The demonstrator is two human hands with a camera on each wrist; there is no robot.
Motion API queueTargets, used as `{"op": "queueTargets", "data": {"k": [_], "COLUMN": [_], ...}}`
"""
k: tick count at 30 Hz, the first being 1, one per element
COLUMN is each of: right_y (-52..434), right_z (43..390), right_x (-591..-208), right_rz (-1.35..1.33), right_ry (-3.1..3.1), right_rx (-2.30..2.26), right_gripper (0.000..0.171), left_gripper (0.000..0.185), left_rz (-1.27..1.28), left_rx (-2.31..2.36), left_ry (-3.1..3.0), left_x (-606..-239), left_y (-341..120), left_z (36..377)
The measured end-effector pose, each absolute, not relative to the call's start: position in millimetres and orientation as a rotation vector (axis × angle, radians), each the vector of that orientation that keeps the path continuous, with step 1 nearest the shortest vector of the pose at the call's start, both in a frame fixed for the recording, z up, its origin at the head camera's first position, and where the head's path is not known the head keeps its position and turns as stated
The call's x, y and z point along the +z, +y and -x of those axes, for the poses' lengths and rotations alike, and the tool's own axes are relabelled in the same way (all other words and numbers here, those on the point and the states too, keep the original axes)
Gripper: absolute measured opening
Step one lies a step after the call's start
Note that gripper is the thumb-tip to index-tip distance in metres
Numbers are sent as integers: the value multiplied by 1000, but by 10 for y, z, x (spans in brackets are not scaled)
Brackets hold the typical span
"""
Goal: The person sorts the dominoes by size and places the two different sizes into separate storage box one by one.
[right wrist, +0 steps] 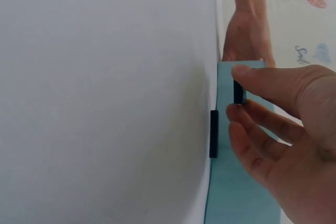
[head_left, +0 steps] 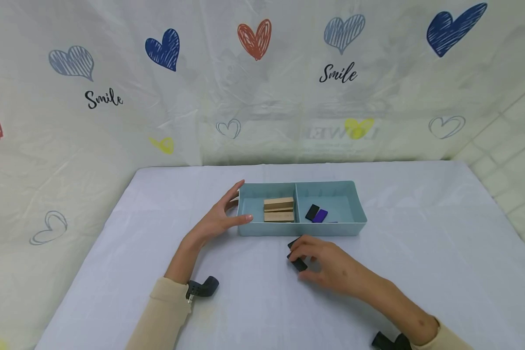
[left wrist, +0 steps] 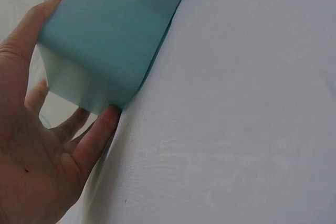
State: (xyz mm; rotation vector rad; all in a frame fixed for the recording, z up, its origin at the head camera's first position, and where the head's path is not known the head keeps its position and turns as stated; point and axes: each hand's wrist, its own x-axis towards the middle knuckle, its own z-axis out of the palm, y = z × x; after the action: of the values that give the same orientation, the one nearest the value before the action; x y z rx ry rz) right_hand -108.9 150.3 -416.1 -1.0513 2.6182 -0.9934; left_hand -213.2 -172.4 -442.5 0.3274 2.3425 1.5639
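Observation:
A teal two-compartment tray [head_left: 345, 228] stands mid-table. Its left compartment holds stacked wooden blocks [head_left: 279, 210]; the right one holds a black block [head_left: 312, 211] and a purple block [head_left: 320, 216]. My left hand [head_left: 220, 218] lies against the tray's left end, fingers straight, thumb at the front corner; the left wrist view shows the hand [left wrist: 47, 129] spanning the tray's end wall [left wrist: 105, 40]. Just in front of the tray, my right hand [head_left: 304, 257] pinches a small black block [head_left: 298, 265], seen between thumb and fingers [right wrist: 239, 94]. A second black block [right wrist: 213, 134] lies on the table against the tray's front wall.
A pale cloth covers the table [head_left: 420, 253], and a heart-printed curtain [head_left: 253, 87] hangs behind and to the left. A tiled wall [head_left: 516, 160] stands at the right. Black camera mounts [head_left: 203, 287] sit at both wrists.

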Motion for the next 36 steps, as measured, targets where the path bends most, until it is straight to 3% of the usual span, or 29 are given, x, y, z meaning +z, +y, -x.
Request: {"op": "queueTargets", "data": {"k": [36], "right_y": [1620], "right_z": [1237], "right_x": [-3995], "right_rz": [1015], "right_ry": [2872], "right_rx": [-1259], "right_gripper": [34], "left_gripper": [99], "left_rz": [-314], "left_rx": [1552], "left_ry": [2354], "left_x": [-4424], "left_y": [-1717], "left_z": [2120]}}
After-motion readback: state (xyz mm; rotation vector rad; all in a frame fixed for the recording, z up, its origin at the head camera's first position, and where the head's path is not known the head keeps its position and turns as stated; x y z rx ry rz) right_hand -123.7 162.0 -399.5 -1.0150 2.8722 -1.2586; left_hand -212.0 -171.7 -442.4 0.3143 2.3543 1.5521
